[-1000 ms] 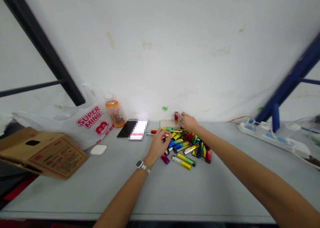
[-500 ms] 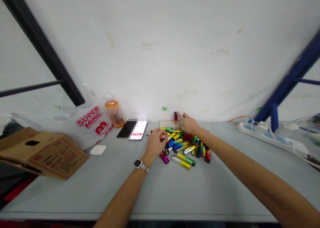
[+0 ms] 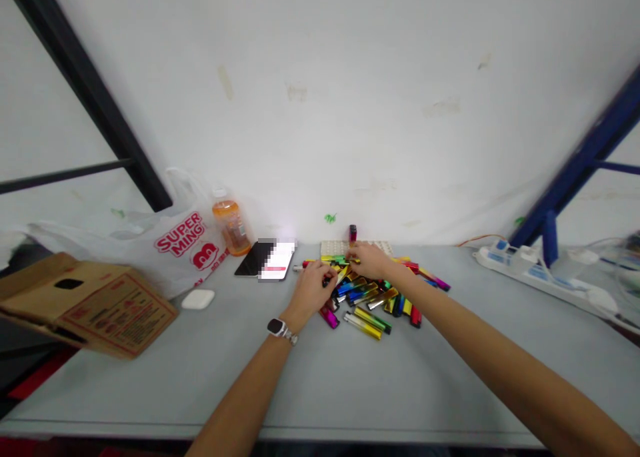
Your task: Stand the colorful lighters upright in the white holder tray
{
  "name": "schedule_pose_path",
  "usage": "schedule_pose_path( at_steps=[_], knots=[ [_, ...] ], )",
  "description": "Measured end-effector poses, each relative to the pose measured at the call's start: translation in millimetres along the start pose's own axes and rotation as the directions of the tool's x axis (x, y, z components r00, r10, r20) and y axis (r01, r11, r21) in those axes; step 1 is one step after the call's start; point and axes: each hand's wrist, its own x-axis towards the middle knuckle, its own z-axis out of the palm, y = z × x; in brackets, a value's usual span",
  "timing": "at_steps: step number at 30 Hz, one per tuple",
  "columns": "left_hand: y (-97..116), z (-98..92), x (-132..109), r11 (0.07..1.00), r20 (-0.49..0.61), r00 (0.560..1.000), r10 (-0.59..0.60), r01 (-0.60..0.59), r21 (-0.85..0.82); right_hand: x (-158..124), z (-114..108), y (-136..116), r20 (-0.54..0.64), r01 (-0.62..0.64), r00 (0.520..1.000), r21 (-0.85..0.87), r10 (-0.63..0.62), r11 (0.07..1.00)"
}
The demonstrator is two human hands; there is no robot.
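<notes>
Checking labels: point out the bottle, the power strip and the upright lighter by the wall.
bottle (image 3: 230, 229): head view, on its orange middle.
power strip (image 3: 507, 255): head view, on its white top face near the left end.
upright lighter (image 3: 353, 234): head view, on its red body.

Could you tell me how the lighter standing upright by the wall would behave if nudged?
The upright lighter looks tall and narrow, so it would probably tip easily. It appears to stand in the white tray, whose grid of slots might steady it. Its glossy shell likely feels slippery.
</notes>
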Motion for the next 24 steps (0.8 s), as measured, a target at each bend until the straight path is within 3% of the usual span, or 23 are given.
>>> schedule_pose_path(
  at_steps=[4, 10, 13, 16, 18, 20, 22, 24],
  knots=[
    [3.7, 1.7, -0.9, 1.0, -0.002, 1.0, 0.007, -0.007, -0.009, 14.7, -6.8, 1.8, 0.099, -0.015, 0.995, -0.032, 0.018, 0.999],
    [7.3, 1.7, -1.3, 1.0, -0.006, 1.0, 0.013, -0.013, -0.004, 17.4, -11.4, -0.2, 0.079, -0.035, 0.996, -0.001, 0.035, 0.999],
    [8.1, 1.8, -1.6, 1.0, -0.009, 1.0, 0.015, -0.015, -0.002, 12.0, -12.7, 0.8, 0.001, -0.056, 0.998, 0.122, 0.057, 0.991],
    [7.9, 2.8, -2.0, 1.0, -0.019, 1.0, 0.025, -0.025, -0.005, -0.3, -12.6, -5.0, -0.166, -0.032, 0.981, 0.391, 0.104, 0.92],
    [8.4, 3.8, -2.2, 0.999, -0.028, 0.999, 0.037, -0.037, -0.014, -12.9, -10.8, -15.2, -0.195, -0.022, 0.962, 0.645, 0.192, 0.764],
    [10.1, 4.8, -2.0, 0.998, -0.03, 0.998, 0.05, -0.051, -0.031, -27.3, -6.7, -28.6, -0.085, -0.066, 0.95, 0.885, 0.3, 0.461],
    [13.2, 5.6, -1.6, 0.996, -0.029, 0.998, 0.063, -0.065, -0.059, -40.6, -0.2, -41.9, -0.048, -0.028, 0.935, 0.978, 0.352, 0.208],
    [17.8, 5.8, -1.3, 0.99, -0.037, 0.996, 0.079, -0.082, -0.111, -50.6, 7.5, -52.8, -0.041, 0.026, 0.911, 0.999, 0.41, 0.044]
  ],
)
